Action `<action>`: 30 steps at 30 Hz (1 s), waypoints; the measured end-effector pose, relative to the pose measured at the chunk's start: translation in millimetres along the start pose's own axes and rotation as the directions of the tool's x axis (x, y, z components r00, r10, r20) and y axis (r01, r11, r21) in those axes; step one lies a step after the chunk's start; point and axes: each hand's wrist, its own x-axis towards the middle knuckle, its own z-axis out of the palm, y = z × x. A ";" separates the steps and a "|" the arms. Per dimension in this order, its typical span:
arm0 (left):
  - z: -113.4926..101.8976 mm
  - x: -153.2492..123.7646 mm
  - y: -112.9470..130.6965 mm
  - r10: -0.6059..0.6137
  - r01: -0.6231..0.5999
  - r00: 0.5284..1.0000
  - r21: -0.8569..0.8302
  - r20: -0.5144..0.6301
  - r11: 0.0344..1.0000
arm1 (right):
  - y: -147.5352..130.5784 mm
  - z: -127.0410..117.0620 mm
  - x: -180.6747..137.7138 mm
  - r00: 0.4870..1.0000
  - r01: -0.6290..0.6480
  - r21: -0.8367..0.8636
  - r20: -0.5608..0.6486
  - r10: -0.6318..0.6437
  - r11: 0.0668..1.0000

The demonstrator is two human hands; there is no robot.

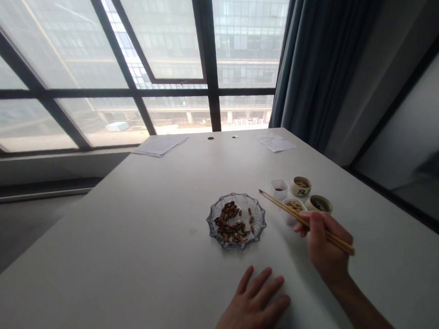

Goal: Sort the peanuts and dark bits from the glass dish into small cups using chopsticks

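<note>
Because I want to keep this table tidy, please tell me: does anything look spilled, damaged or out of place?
A faint brownish smudge on the white table, left of the glass bowl, looks odd on that plain surface. I cannot tell its cause.

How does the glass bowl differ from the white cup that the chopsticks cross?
The glass bowl is wide with a scalloped rim; the white cup is much smaller and plainer. The bowl holds dark brown pieces, the cup pale yellowish pieces. The bowl is unobstructed, while the chopsticks in the right hand partly hide the cup. Both stand on the white table.
</note>
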 end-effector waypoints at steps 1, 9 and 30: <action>-0.5 0.0 -0.2 0.004 -0.004 1.000 -0.001 0.000 1.000 | 0.6 -3.2 5.7 0.998 0.014 -0.019 -0.057 -0.015 1.000; 2.6 -0.4 1.1 0.004 -0.004 1.000 0.000 0.004 1.000 | 24.0 -10.9 27.3 0.993 -0.091 0.076 -0.071 0.096 0.993; -2.3 1.7 0.7 0.024 -0.023 0.997 0.026 -0.071 0.999 | 5.4 24.6 -30.0 0.881 -0.179 0.172 0.467 0.080 0.969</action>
